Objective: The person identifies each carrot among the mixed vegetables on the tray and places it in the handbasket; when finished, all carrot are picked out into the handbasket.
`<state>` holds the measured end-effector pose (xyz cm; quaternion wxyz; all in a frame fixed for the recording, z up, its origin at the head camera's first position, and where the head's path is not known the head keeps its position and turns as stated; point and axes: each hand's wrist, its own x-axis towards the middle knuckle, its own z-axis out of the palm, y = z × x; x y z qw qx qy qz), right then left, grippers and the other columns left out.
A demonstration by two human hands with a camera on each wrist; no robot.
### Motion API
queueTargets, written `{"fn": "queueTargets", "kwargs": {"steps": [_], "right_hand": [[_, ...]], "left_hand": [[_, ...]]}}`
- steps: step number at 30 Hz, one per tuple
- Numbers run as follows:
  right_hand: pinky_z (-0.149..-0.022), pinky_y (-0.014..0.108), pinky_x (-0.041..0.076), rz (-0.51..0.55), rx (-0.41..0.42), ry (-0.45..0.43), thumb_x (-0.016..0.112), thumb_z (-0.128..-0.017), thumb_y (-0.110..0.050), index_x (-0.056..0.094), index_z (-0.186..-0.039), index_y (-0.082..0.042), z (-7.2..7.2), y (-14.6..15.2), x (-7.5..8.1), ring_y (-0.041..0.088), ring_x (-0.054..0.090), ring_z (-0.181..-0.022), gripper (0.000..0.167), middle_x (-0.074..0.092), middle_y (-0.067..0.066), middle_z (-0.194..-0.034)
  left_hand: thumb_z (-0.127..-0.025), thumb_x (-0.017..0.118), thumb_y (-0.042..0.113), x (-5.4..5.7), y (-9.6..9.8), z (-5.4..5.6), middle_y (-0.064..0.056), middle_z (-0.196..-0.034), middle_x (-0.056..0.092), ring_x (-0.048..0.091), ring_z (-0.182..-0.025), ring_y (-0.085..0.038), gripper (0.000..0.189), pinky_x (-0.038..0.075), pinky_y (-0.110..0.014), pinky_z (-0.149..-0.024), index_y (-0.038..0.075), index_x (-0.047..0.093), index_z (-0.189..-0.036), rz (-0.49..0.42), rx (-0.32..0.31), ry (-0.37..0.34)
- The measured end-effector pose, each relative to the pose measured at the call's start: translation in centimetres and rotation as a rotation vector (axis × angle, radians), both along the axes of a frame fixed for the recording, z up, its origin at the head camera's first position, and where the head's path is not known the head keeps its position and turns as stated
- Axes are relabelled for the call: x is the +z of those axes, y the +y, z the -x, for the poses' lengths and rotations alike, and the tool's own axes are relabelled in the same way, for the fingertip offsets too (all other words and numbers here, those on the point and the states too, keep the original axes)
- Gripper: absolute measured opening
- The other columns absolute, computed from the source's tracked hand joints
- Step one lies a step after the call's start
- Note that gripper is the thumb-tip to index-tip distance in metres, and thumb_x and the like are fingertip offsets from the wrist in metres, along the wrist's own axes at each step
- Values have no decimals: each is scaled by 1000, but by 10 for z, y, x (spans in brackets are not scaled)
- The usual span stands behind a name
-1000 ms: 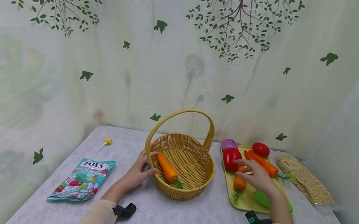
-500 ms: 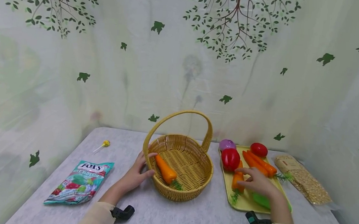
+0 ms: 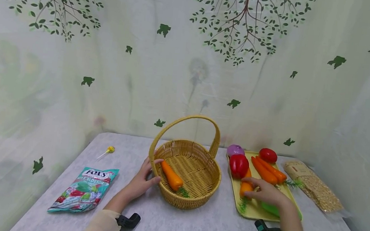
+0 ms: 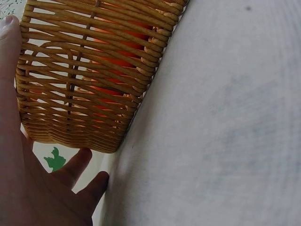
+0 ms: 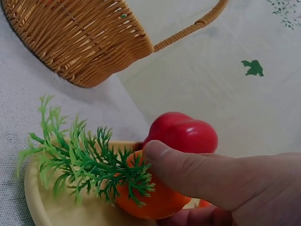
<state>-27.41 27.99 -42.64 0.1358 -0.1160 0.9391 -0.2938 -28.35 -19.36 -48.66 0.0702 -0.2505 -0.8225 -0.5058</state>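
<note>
My left hand [image 3: 142, 180] holds the left rim of a wicker basket [image 3: 185, 203], with a fingertip over the edge. In the left wrist view its fingers spread along the woven side [image 4: 89, 80]. One orange toy carrot [image 3: 172, 176] lies inside the basket. Over the yellow tray [image 3: 253, 212], my right hand [image 3: 265, 192] pinches another carrot [image 3: 246, 188] between thumb and fingers. The right wrist view shows the thumb pressed on its thick end [image 5: 155, 205], beside the green leafy top [image 5: 89, 162]. A red bell pepper [image 3: 238, 166] sits just behind that carrot.
Two more carrots [image 3: 264, 170], a red round vegetable [image 3: 268, 155] and a green item [image 3: 269, 208] lie on the tray. A purple onion [image 3: 235, 150] is at its back corner. A grain bag [image 3: 312, 185] lies right; a candy bag [image 3: 84, 191] and lollipop [image 3: 111, 149] lie left.
My right hand has lowered onto the carrot at the tray's left side and closed its thumb and fingers on it. The left hand stays at the basket rim.
</note>
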Motion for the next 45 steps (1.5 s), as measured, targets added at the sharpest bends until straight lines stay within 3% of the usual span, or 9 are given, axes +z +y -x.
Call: {"fn": "queueTargets", "kwargs": {"steps": [3, 7, 10, 16, 21, 26, 36, 42, 45], "right_hand": [[-86, 46, 48, 6, 23, 5, 73, -89, -40, 59, -136, -19, -2, 0, -3, 25, 52, -103, 54, 61, 5, -110], [-89, 50, 50, 13, -24, 7, 75, -86, -43, 60, -133, -20, -3, -1, -5, 26, 54, -106, 54, 62, 6, -116], [-85, 45, 51, 17, -83, -2, 76, -85, -46, 61, -132, -21, -3, 0, -2, 24, 54, -103, 55, 62, 6, -115], [-77, 35, 49, 14, -85, 27, 74, -87, -45, 60, -134, -19, -3, 5, 7, 24, 55, -99, 55, 63, 7, -113], [-84, 48, 54, 28, -85, 61, 71, -90, -44, 57, -138, -17, -6, 13, 11, 31, 57, -107, 57, 61, 15, -128], [-91, 61, 51, 24, -91, 108, 67, -92, -48, 54, -141, -17, -6, 18, 14, 40, 56, -116, 59, 56, 21, -139], [-88, 54, 54, 68, -151, 120, 68, -89, -53, 52, -142, -21, -6, 19, 17, 39, 53, -117, 64, 50, 23, -145], [-92, 54, 55, 150, -101, 168, 65, -93, -50, 53, -142, -23, -6, 17, 22, 45, 54, -123, 58, 44, 22, -152], [-91, 53, 56, 193, -89, 164, 64, -95, -47, 54, -142, -21, -7, 15, 24, 41, 58, -118, 55, 45, 22, -151]], "left_hand": [[-96, 65, 12, 0, 0, -1, -12, -169, 3, 7, -154, -41, 58, 25, -68, -116, 14, 43, -149, 2, -1, 9], [-96, 65, 13, 5, 0, -1, -10, -169, 4, 8, -154, -41, 58, 24, -69, -116, 15, 43, -149, 5, -5, 9], [-96, 65, 12, 9, 1, 2, -9, -169, 3, 8, -154, -40, 57, 24, -69, -116, 15, 43, -149, 10, -10, 6], [-96, 65, 13, 10, 0, 5, -10, -170, 2, 7, -155, -40, 57, 23, -70, -115, 14, 43, -149, 3, -7, 8], [-97, 65, 15, 4, -1, -1, -10, -170, 1, 6, -155, -40, 57, 23, -69, -116, 16, 43, -149, 2, -1, -6], [-97, 63, 15, 3, 0, -2, -10, -170, 1, 6, -155, -40, 56, 24, -70, -115, 15, 42, -149, -10, 2, 1], [-97, 64, 16, 3, 3, -1, -11, -169, 2, 7, -155, -40, 57, 24, -68, -116, 12, 42, -149, -5, 0, -7], [-97, 63, 13, 3, 2, 0, -11, -170, 1, 6, -155, -39, 56, 25, -70, -115, 13, 42, -149, -4, 1, 0], [-97, 64, 14, 2, 2, 0, -12, -169, 2, 7, -155, -40, 57, 26, -70, -115, 13, 42, -149, -5, 2, 3]]}}
